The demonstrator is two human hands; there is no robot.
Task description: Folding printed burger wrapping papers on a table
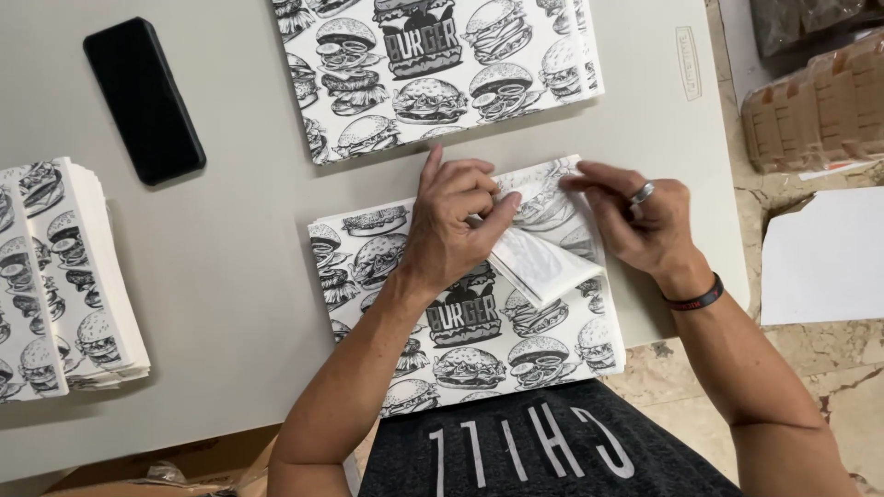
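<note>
While both hands press, left hand [451,221], right hand [640,221], folded burger-print sheet [543,258], grey table [230,276]

Upper paper stack [433,64] cut by top edge; left stack [55,276] cropped.

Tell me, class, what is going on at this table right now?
A person is folding a black-and-white printed paper sheet covered in burger drawings on a grey table. The left hand presses the sheet down and pinches its turned-over corner flap, whose white underside shows. The right hand, wearing a ring, holds the fold's top edge. More printed sheets lie in a stack above, another stack sits at the left, and a black phone lies nearby.
</note>
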